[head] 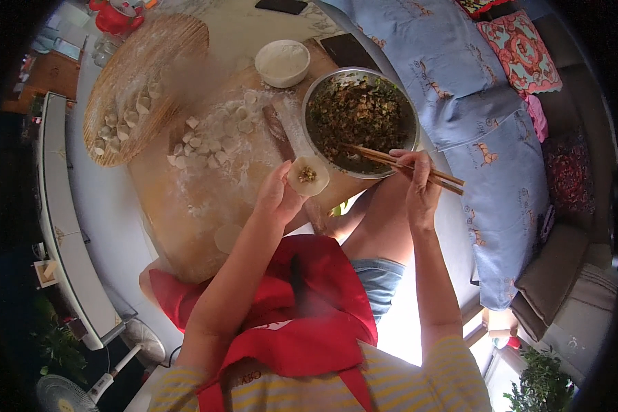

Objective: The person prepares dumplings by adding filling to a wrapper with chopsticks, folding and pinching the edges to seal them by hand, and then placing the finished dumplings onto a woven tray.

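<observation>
My left hand (279,198) holds a round dough wrapper (316,186) with a small mound of chopped filling (307,174) at its middle. In my right hand (422,190) is a pair of wooden chopsticks (445,180), their tips in the filling at the near edge of a metal bowl (416,131). A rolling pin (279,131) lies on the floured wooden board (165,216), left of the bowl. Another flat wrapper (228,239) rests near my left forearm. Several small dough pieces (206,149) lie on the board.
Shaped dumplings (123,131) sit on a round woven tray (185,31) at the upper left. A white bowl of flour (282,77) stands behind the metal bowl, beside a dark flat object (349,50). A blue patterned cloth (494,149) covers the seat at right.
</observation>
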### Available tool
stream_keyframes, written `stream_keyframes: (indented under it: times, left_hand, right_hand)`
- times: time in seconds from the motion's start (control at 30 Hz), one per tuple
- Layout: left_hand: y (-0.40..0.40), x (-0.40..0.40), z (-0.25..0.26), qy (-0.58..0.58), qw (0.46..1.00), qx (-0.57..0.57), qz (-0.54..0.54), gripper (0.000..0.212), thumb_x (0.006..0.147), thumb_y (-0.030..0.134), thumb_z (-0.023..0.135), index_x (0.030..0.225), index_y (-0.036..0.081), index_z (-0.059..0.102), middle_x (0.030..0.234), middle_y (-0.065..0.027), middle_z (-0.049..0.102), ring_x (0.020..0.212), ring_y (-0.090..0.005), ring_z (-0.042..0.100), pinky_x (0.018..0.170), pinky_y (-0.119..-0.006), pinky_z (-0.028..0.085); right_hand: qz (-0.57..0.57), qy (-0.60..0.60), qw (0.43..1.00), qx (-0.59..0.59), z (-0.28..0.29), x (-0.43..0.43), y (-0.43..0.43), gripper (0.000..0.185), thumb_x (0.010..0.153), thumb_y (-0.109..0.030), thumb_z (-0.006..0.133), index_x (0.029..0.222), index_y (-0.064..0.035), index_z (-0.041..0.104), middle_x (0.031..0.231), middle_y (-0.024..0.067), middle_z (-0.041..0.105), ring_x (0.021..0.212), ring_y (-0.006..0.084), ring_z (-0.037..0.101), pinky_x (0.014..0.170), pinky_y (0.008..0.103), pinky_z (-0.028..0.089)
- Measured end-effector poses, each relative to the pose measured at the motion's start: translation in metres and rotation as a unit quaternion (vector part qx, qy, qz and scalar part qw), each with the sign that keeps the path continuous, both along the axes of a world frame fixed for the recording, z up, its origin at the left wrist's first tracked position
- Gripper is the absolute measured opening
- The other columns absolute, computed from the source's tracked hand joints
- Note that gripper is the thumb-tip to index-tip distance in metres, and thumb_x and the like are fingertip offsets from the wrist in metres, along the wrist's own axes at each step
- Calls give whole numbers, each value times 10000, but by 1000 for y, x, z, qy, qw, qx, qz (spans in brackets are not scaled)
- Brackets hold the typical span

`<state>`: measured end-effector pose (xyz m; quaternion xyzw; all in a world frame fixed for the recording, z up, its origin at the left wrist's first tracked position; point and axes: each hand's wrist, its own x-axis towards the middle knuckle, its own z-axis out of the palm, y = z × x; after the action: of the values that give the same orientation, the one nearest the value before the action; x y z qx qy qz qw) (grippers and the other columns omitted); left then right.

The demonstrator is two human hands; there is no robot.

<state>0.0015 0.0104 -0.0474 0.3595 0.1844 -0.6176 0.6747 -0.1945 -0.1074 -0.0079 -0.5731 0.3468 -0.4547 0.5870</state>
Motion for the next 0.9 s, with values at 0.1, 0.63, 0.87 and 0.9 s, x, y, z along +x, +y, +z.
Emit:
stream_keyframes:
  times: [0.1, 0.63, 0.87, 0.9]
  left_hand:
    - [-3, -3, 3, -23, 1000, 13, 0, 301, 903, 196, 375, 1091, -31, 440, 1107, -127, 501, 1039, -252, 486, 922, -398, 361]
    - [-12, -13, 11, -40, 999, -29, 7, 271, 862, 164, 429, 1047, -25, 488, 1055, -116, 544, 985, -235, 521, 893, -384, 391]
    - [-9, -11, 2, 13, 995, -101, 15, 241, 884, 145, 427, 1021, -42, 495, 1035, -145, 551, 974, -249, 543, 867, -378, 442]
    - [-10, -12, 3, 20, 994, -103, 18, 242, 886, 144, 422, 1022, -42, 493, 1038, -145, 548, 978, -248, 542, 866, -378, 443]
  right_hand:
    - [8, 3, 1000, 18, 2, 4, 0, 362, 927, -276, 391, 766, 24, 513, 834, 119, 571, 864, 182, 558, 709, 262, 461]
    - [-53, 11, 998, 6, 25, -10, 27, 435, 942, -322, 303, 730, 15, 479, 849, 175, 592, 759, 190, 560, 725, 284, 460]
    - [30, 17, 989, -145, 41, -6, 66, 409, 937, -249, 295, 737, 45, 495, 855, 203, 576, 844, 271, 566, 739, 347, 466]
    - [41, -16, 987, -157, 39, -6, 71, 407, 936, -255, 301, 737, 39, 500, 849, 198, 578, 846, 278, 567, 736, 354, 466]
